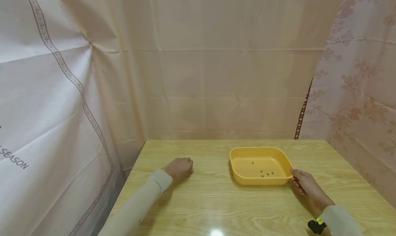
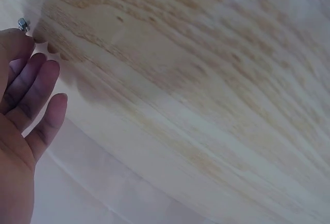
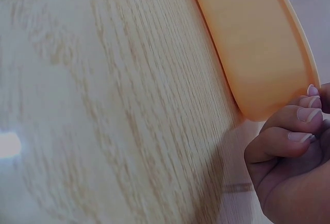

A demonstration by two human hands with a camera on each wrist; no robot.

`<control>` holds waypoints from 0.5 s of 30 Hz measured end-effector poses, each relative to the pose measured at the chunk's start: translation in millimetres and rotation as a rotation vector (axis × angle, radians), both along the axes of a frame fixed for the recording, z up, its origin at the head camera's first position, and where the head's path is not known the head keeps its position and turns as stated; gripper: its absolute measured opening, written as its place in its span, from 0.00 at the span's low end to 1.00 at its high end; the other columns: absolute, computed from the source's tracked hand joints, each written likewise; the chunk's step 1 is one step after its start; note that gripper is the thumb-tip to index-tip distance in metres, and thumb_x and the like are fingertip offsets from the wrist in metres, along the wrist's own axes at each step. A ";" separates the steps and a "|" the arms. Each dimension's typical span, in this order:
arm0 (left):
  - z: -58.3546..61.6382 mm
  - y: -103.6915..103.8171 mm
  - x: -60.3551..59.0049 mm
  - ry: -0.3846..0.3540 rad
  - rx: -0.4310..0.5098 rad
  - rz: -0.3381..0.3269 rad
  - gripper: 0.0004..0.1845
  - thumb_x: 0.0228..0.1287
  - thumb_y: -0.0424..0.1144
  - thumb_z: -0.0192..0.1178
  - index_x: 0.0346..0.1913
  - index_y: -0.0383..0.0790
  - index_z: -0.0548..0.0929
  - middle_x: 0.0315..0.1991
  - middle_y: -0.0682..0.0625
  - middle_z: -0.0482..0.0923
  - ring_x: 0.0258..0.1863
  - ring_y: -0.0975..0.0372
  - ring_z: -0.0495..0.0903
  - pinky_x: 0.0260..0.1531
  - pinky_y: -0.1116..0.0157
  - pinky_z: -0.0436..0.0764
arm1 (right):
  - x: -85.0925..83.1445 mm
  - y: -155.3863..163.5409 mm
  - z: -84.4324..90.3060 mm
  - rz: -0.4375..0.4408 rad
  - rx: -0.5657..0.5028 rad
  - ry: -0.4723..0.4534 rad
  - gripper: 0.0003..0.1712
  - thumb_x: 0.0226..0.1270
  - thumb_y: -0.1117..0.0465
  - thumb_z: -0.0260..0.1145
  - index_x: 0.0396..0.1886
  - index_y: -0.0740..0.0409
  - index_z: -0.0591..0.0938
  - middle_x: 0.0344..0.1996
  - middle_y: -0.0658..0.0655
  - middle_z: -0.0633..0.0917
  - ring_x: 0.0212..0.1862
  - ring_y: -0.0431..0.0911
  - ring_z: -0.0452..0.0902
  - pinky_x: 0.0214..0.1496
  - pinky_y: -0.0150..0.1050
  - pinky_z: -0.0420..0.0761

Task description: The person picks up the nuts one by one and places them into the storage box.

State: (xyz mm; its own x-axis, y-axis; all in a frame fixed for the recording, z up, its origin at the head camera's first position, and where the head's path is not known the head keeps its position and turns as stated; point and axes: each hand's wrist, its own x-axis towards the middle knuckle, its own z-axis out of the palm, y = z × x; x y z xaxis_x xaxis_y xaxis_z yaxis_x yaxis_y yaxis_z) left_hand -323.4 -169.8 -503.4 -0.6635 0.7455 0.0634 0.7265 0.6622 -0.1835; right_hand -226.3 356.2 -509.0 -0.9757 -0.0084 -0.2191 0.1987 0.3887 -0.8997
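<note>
- Looking down through the head view, we log a wooden table (image 1: pixel 198 201) with a yellow tray (image 1: pixel 244 179) standing right of centre, a few small dark pieces (image 1: pixel 263 172) scattered on its floor.
- Our right hand (image 1: pixel 304 184) rests at the tray's near right corner, fingertips against the outer wall; the rim is not lifted and the tray sits flat on the table.
- Our left hand (image 1: pixel 180 168) lies knuckles-up on the table, well apart from the tray to its left, fingers curled under; a tiny metallic piece (image 1: pixel 192 172) shows at its fingertips.
- Cream curtains (image 1: pixel 216 64) close off the back, a white printed sheet (image 1: pixel 46 109) hangs left, a floral one (image 1: pixel 362 85) right.
- A black strap unit (image 1: pixel 315 225) sits on the right wrist.
- Left wrist view: the left hand (image 2: pixel 23 110) fills the left edge, fingers (image 2: pixel 38 82) loosely bent toward the wood grain; the small metal piece (image 2: pixel 23 25) sits at the topmost fingertip. We cannot tell whether it is pinched or merely touched.
- Right wrist view: the tray wall (image 3: pixel 258 44) runs across the upper right; the right hand (image 3: pixel 289 152) has its fingers (image 3: pixel 296 116) curled up against the rounded corner, nails toward the plastic, touching it. The thumb is hidden, so a full clamp on the rim is not confirmed.
</note>
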 end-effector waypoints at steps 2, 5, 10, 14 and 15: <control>0.5 -0.3 0.3 -0.002 0.009 -0.010 0.08 0.76 0.41 0.61 0.41 0.40 0.80 0.33 0.54 0.78 0.29 0.66 0.78 0.29 0.72 0.78 | 0.4 0.1 -0.7 -0.001 -0.002 -0.003 0.30 0.83 0.37 0.45 0.33 0.58 0.69 0.23 0.48 0.68 0.21 0.39 0.62 0.24 0.33 0.70; 2.3 -0.1 0.3 0.000 0.029 -0.025 0.07 0.76 0.40 0.61 0.40 0.41 0.79 0.32 0.54 0.77 0.27 0.67 0.76 0.28 0.73 0.77 | 1.0 0.2 -1.5 -0.004 -0.002 -0.004 0.30 0.83 0.37 0.45 0.34 0.58 0.70 0.23 0.48 0.68 0.21 0.39 0.62 0.24 0.33 0.70; 4.5 -0.2 -0.1 0.009 0.070 -0.044 0.07 0.76 0.39 0.61 0.37 0.43 0.78 0.30 0.55 0.75 0.26 0.68 0.74 0.26 0.73 0.75 | 0.7 0.1 -0.8 -0.002 -0.003 0.000 0.29 0.84 0.37 0.45 0.33 0.58 0.70 0.23 0.48 0.69 0.21 0.39 0.62 0.24 0.33 0.70; 7.0 -0.5 0.1 0.025 0.088 -0.067 0.07 0.76 0.38 0.61 0.36 0.44 0.79 0.30 0.55 0.76 0.25 0.68 0.73 0.26 0.72 0.75 | 0.5 0.1 0.0 0.000 -0.012 0.007 0.29 0.84 0.38 0.45 0.32 0.57 0.70 0.22 0.48 0.69 0.21 0.39 0.63 0.24 0.33 0.70; 7.9 -0.3 0.2 0.029 0.089 -0.073 0.07 0.76 0.37 0.61 0.36 0.44 0.79 0.30 0.55 0.76 0.25 0.68 0.72 0.26 0.72 0.74 | 0.8 -0.1 0.0 -0.001 -0.014 0.007 0.29 0.84 0.39 0.45 0.32 0.57 0.70 0.22 0.48 0.69 0.21 0.39 0.63 0.24 0.33 0.70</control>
State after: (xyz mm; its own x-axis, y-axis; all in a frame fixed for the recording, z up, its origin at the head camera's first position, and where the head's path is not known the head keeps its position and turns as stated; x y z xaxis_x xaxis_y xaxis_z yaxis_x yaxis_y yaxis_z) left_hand -323.3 -170.1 -495.4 -0.6044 0.7825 0.1500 0.7688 0.6222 -0.1480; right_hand -225.4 356.2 -509.0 -0.9773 -0.0104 -0.2118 0.1924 0.3761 -0.9064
